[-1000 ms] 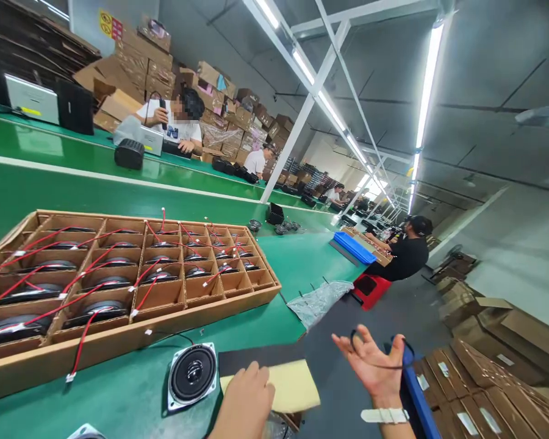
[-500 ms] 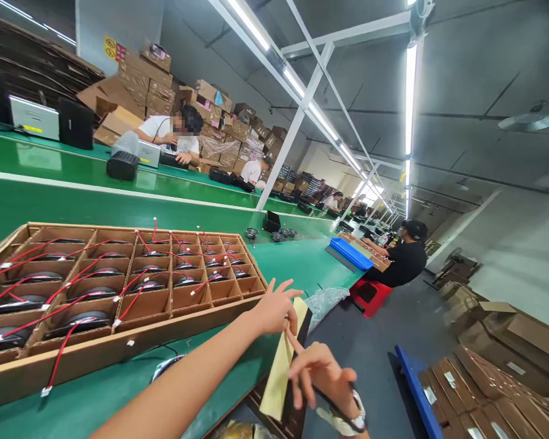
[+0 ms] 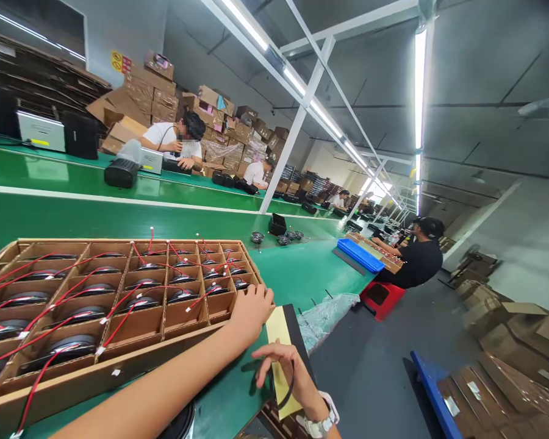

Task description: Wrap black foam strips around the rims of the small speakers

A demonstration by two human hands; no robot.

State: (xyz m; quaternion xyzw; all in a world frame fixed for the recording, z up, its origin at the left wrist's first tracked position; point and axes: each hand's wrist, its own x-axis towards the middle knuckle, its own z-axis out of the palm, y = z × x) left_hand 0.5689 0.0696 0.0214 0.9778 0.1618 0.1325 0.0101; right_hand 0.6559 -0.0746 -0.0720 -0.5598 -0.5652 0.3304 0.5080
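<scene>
My left hand (image 3: pixel 251 311) is at the near right corner of a divided cardboard box (image 3: pixel 132 347), its fingers bent and close together over the edge. What lies under its fingertips is hidden. Inside the box, several round black speakers (image 3: pixel 64 350) with red wires sit in the compartments. My right hand (image 3: pixel 283 369) hovers by a pale yellow sheet (image 3: pixel 277 326), fingers apart and loosely curved. A thin black curved strip (image 3: pixel 289 390) hangs against its palm. Beneath my left forearm, part of a round black thing (image 3: pixel 180 424) shows on the green table.
Loose speakers (image 3: pixel 283 239) and a small black box (image 3: pixel 277 224) stand farther along the table. Clear plastic wrap (image 3: pixel 327 317) hangs at its edge. A person in black (image 3: pixel 423 259) sits ahead beside a blue tray (image 3: pixel 357 255). Cartons (image 3: pixel 498 390) lie on a blue pallet (image 3: pixel 432 390).
My left hand has left the yellow sheet and moved left to the box corner, its fingers now bent. My right hand has shifted left over the sheet. The view has turned slightly.
</scene>
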